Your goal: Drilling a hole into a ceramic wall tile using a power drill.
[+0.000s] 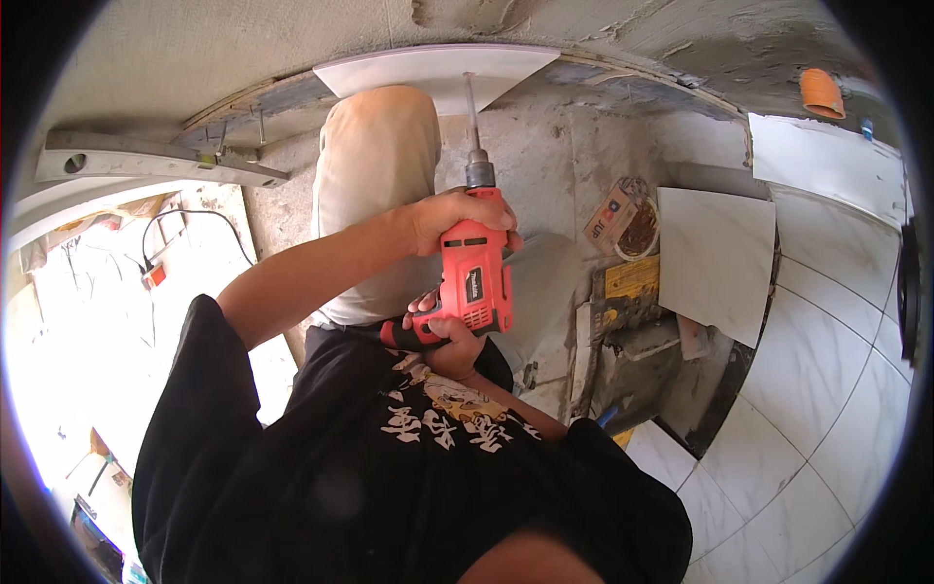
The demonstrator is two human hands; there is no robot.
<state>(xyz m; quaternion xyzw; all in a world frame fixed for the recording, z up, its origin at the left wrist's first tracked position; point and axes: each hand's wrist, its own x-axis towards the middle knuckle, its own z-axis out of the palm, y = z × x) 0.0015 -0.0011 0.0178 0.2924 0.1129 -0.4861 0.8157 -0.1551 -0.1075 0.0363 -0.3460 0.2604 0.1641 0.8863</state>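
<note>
A red power drill (476,263) points away from me, held in both hands in front of my body. Wrapped round its front, just behind the dark chuck (480,171), is my left hand (452,219). Farther back, my right hand (451,346) closes round the drill's rear handle; whether a finger is on the trigger I cannot tell. The long bit (472,112) runs forward to a white tile (413,70) set against the wall, its tip appearing to meet the tile's face. My bent knee (384,122) is close to that tile.
A metal level (136,159) lies at the left by the wall. On the right are a loose pale tile (715,258), a yellow-and-grey box (630,292), a round container (639,229) and tiled flooring (808,321). An orange pipe (821,93) juts out at far right. A black cable (199,212) curves at left.
</note>
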